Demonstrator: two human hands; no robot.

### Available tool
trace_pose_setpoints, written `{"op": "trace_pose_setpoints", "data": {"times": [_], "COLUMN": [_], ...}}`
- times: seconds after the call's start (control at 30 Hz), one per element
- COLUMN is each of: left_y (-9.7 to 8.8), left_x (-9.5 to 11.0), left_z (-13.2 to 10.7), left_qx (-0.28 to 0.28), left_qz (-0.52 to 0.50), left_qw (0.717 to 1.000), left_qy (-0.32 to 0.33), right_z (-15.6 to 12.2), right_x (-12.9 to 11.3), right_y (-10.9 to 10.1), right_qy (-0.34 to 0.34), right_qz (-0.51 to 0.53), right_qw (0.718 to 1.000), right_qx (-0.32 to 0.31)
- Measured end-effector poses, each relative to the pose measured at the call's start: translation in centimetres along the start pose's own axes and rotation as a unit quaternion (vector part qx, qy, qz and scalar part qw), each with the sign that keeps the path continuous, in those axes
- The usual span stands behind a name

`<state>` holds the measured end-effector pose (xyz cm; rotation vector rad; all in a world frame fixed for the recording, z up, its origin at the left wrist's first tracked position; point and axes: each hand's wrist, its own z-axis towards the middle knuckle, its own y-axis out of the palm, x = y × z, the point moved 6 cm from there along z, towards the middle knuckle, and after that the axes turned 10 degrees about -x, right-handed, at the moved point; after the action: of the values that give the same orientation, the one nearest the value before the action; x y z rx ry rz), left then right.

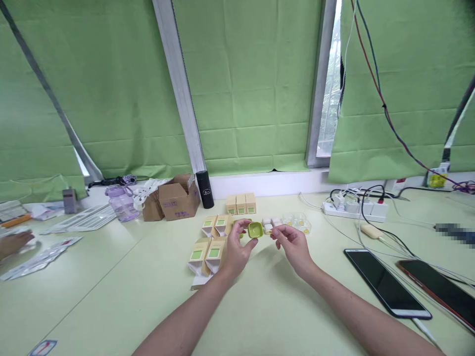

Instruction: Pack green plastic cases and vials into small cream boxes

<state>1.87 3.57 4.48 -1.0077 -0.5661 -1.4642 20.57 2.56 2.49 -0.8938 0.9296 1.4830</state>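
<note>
My left hand (239,247) grips a small green square cup (255,230), its hollow side turned toward me. Just to the right, my right hand (291,244) pinches a small pale yellowish piece (269,230), whose kind I cannot make out. Behind my hands sit several small white blocks (275,221) and a clear plastic tray (299,222) with yellow spots in it. Left of my left hand stand open small cartons (198,253) with green windows. Farther back is a row of three closed small cartons (241,203).
A brown cardboard box (180,200), a black bottle (205,189) and a purple jug (123,203) line the back. Right of my arm lie phones (386,282), cables and a power strip (354,210). Another person's hand (15,243) is at the far left, near silvery packets (40,259).
</note>
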Motion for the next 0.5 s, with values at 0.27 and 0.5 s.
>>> {"op": "trace_pose_setpoints", "data": {"times": [0.27, 0.5], "left_y": [0.3, 0.4], "left_x": [-0.1, -0.3], "left_z": [0.0, 0.0], "left_qx": [-0.01, -0.013], "left_qz": [0.008, 0.017], "left_qw": [1.0, 1.0], "left_qy": [-0.012, -0.014], "right_z": [0.3, 0.3], "right_x": [2.1, 1.8], "right_y": [-1.1, -0.7], "right_qy": [0.118, 0.098], "right_qz": [0.13, 0.16], "right_qw": [0.984, 0.982], "right_qx": [0.036, 0.008]}}
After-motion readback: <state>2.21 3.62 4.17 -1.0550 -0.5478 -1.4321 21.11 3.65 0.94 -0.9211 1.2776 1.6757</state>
